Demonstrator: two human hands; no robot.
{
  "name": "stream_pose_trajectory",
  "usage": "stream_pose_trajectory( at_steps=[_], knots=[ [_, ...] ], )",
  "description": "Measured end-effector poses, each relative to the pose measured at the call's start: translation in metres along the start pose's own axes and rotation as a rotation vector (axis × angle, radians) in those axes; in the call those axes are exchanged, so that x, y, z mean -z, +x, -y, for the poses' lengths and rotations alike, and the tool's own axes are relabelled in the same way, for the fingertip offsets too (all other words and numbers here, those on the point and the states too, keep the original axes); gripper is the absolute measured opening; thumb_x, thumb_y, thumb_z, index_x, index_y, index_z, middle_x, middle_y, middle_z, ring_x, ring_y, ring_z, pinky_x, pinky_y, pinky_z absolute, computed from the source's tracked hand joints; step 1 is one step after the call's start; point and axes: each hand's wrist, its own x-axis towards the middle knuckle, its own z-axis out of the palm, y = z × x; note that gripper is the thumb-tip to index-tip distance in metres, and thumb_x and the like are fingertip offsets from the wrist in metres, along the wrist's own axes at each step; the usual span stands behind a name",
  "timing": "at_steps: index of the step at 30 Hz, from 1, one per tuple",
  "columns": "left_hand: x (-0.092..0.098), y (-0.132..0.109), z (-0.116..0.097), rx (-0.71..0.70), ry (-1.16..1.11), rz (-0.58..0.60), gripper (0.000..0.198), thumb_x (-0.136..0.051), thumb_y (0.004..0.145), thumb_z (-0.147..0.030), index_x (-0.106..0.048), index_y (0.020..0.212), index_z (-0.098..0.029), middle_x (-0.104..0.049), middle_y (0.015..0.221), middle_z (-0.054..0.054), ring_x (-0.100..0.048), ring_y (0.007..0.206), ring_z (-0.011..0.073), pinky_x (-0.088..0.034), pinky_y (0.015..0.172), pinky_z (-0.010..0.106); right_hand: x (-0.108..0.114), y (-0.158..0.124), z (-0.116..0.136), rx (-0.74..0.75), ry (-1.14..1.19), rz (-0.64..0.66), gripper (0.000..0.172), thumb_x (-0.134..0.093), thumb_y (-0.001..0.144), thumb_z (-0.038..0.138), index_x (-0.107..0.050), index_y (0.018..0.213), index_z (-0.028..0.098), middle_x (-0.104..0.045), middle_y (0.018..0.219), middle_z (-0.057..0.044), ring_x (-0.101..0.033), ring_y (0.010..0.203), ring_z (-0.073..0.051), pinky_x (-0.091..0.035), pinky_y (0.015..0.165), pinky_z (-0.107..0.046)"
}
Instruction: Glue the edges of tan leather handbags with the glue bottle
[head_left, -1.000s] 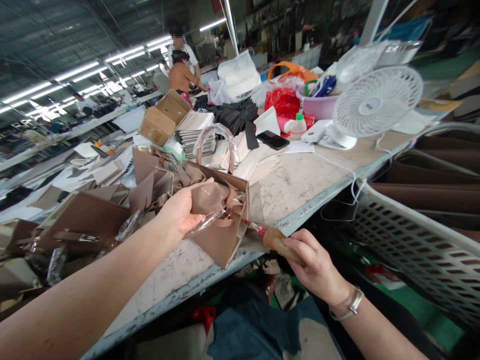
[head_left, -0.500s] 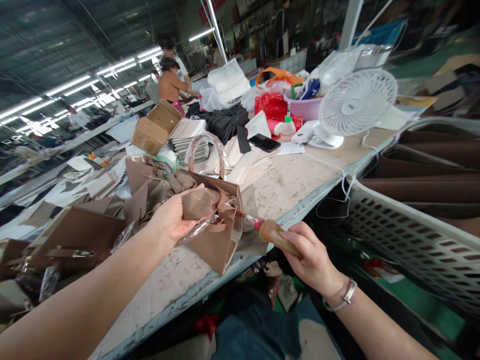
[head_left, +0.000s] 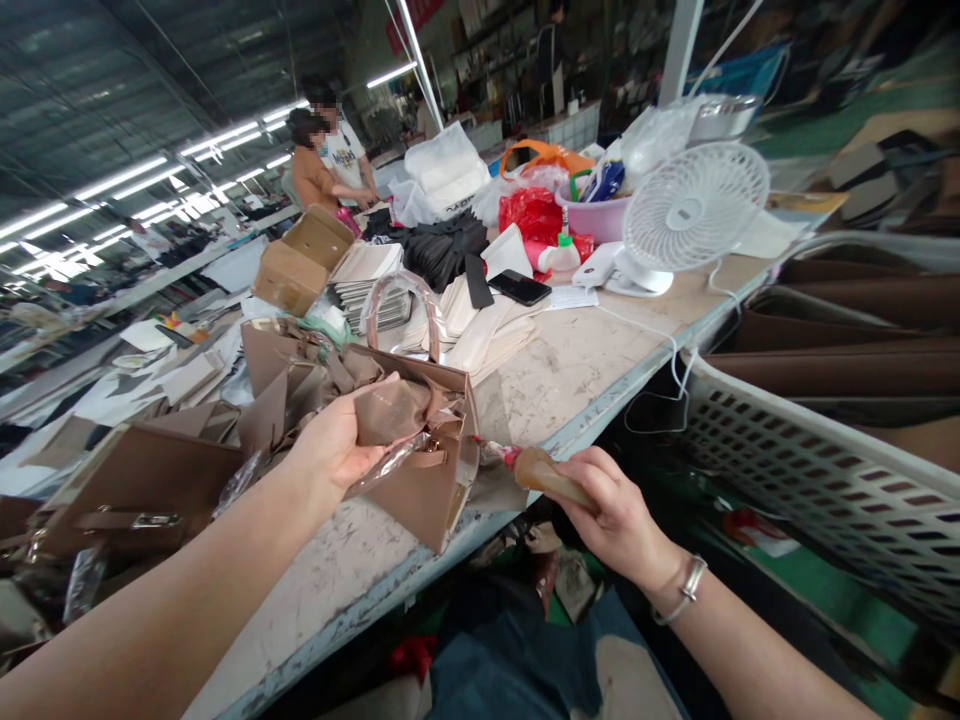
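My left hand (head_left: 336,448) is closed on the folded flap of a taupe leather handbag (head_left: 427,480) that stands at the near edge of the worktable (head_left: 592,360). The bag has a plastic-wrapped handle (head_left: 401,300) and clear film over its clasp. My right hand (head_left: 611,510) grips a small amber squeeze bottle (head_left: 544,472) with a red nozzle, whose tip points at the bag's right side near the flap. More taupe bags (head_left: 135,480) lie to the left.
A white desk fan (head_left: 694,205), a black phone (head_left: 526,288), a pink basin (head_left: 600,215), a cardboard box (head_left: 300,260) and stacks of cut pieces crowd the table's far side. A white slatted crate (head_left: 810,470) stands at right. Two people work at the far end.
The view has drifted slightly, so everything sits a little further left and up. Both hands keep their grips, and the bottle tip stays at the bag.
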Motion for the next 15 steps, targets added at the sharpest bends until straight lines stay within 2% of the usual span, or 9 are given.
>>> stream_pose_trajectory(
  at_steps=[7, 13, 15],
  knots=[
    [0.000, 0.002, 0.000, 0.000, 0.069, -0.019, 0.009, -0.059, 0.082, -0.007, -0.066, 0.079, -0.011, -0.072, 0.066, 0.008, -0.070, 0.054, 0.0230, -0.063, 0.053, 0.038, -0.001, 0.005, 0.000, 0.037, 0.006, 0.088, 0.030, -0.054, 0.088, 0.006, -0.051, 0.111, 0.024, -0.053, 0.094, -0.005, -0.055, 0.082, -0.018, -0.052, 0.070, -0.030],
    [0.006, 0.012, 0.001, -0.015, 0.097, 0.022, 0.012, -0.057, 0.084, -0.006, -0.067, 0.080, -0.011, -0.073, 0.068, 0.009, -0.071, 0.058, 0.0230, -0.064, 0.057, 0.039, -0.001, 0.017, 0.001, 0.062, -0.002, -0.060, 0.033, -0.053, 0.088, 0.006, -0.051, 0.114, 0.025, -0.052, 0.095, -0.006, -0.055, 0.082, -0.018, -0.052, 0.068, -0.031],
    [0.004, 0.011, 0.001, 0.011, 0.066, -0.007, 0.012, -0.057, 0.083, -0.006, -0.068, 0.082, -0.012, -0.073, 0.068, 0.008, -0.071, 0.057, 0.0227, -0.064, 0.056, 0.038, 0.000, 0.023, 0.003, 0.073, -0.007, -0.105, 0.034, -0.053, 0.088, 0.006, -0.051, 0.115, 0.026, -0.052, 0.095, -0.005, -0.055, 0.082, -0.018, -0.052, 0.067, -0.031]
  ],
)
